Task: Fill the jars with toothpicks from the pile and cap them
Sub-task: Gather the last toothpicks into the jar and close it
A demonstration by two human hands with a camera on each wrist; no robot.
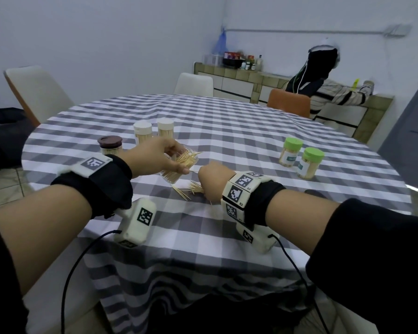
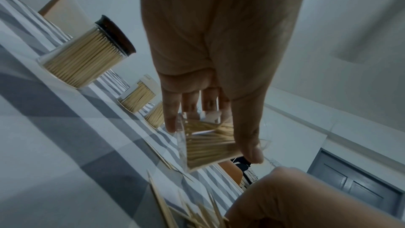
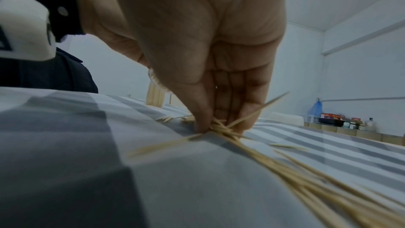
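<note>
Two hands worked: my left hand [image 1: 158,154] gripped the tilted clear jar [image 1: 179,168]; beside that jar, my right hand's [image 1: 212,180] fingers [image 3: 202,110] pinched loose toothpicks [image 3: 221,128] off the counter [image 1: 251,141].

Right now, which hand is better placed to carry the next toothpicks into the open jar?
Right. The right hand already pinches toothpicks from the loose pile on the tablecloth, just beside the jar mouth. The left hand is occupied gripping the tilted open jar.
</note>
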